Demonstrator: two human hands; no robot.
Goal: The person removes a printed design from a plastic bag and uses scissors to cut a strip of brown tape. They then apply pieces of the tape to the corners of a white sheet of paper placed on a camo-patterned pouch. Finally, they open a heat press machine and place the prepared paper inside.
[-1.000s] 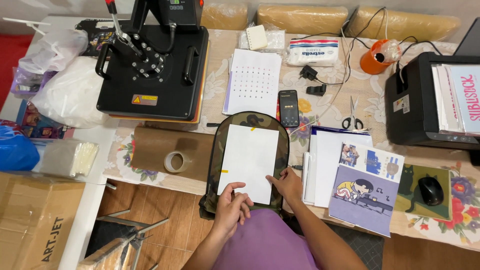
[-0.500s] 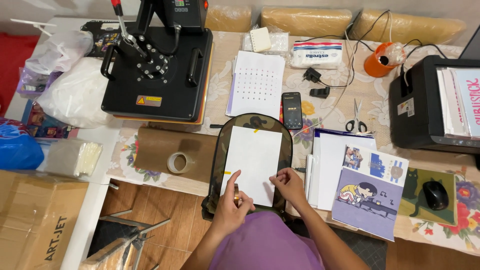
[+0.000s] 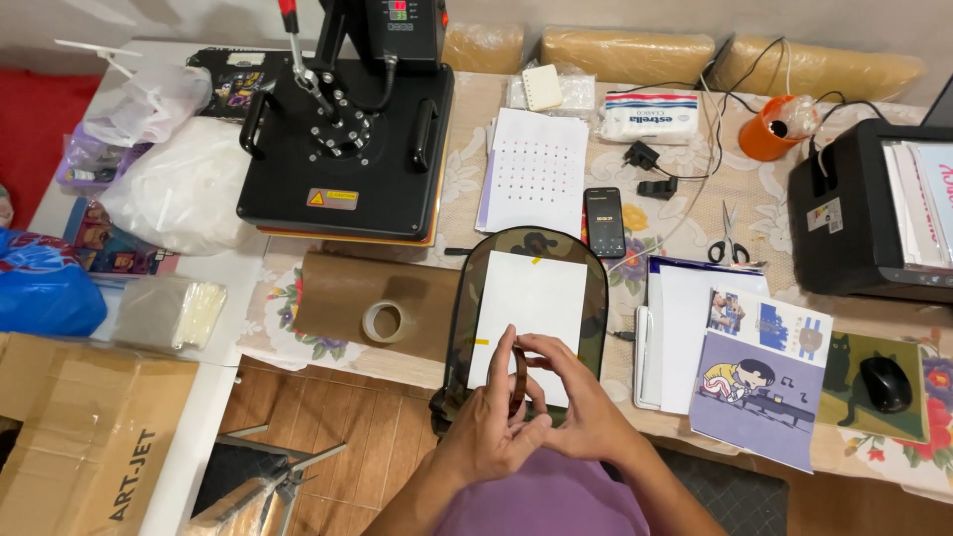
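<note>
**Tape roll held over taped sheet**

Your left hand [image 3: 493, 422] and right hand [image 3: 576, 397] pinch a small brown tape roll [image 3: 518, 382] over the white sheet's [image 3: 526, 308] near edge; a sticking strip could shift that sheet on the camouflage bag [image 3: 526, 248] beyond.

Sheet [image 3: 531, 298] lies on the bag [image 3: 467, 328]; tape roll [image 3: 385, 322] left, phone [image 3: 604, 221] behind, scissors [image 3: 730, 238] right.

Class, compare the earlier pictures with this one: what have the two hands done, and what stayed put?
Both the left hand and right hand lifted off the white sheet and met, taking hold of a small brown tape roll. The sheet, camouflage bag and heat press stayed put.
</note>
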